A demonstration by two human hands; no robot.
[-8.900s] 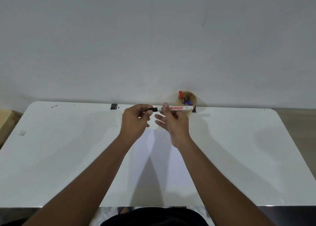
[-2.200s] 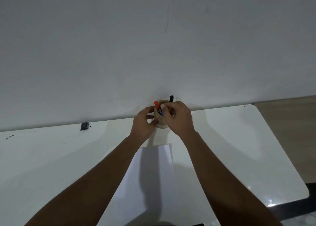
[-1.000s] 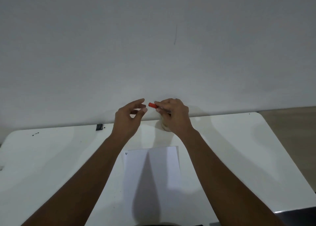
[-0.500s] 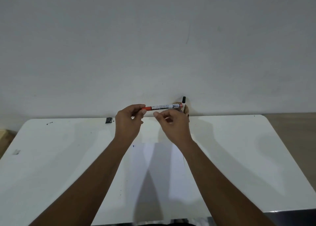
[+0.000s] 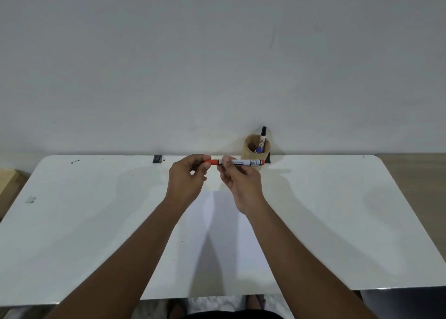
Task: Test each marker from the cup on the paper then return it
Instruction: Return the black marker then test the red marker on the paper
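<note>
While both my hands hold it up over the worktop, the red marker lies level, running left-right betw. them. My left hand pinches the red cap end w/ thumb and forefinger closed on it; the other fingers curl loosely below. My right hand is closed on the white barrel just right of the cap, thumb on top, fingers underneath. So the cap sits in the left grip, the barrel's near part in the right grip, and the rest of the barrel w/ its barcode label and small red tail end sticks out to the right, past my fingers. Cap looks seated on the barrel; can't tell if it has started to part.

Just behind the marker's free end stands the cup, tan, at the worktop's back edge by the wall. The tail end overlaps the cup's lower front in view; touching or not, can't tell. Inside the cup: a black marker standing upright, cap up, above the rim, and a blue marker low inside, only its cap showing.

Below my hands and forearms lies the paper, white, flat on the worktop, partly in my arms' shadow. Any marks on it are too faint to tell.

Farther left at the back edge sits a small dark clip.
</note>
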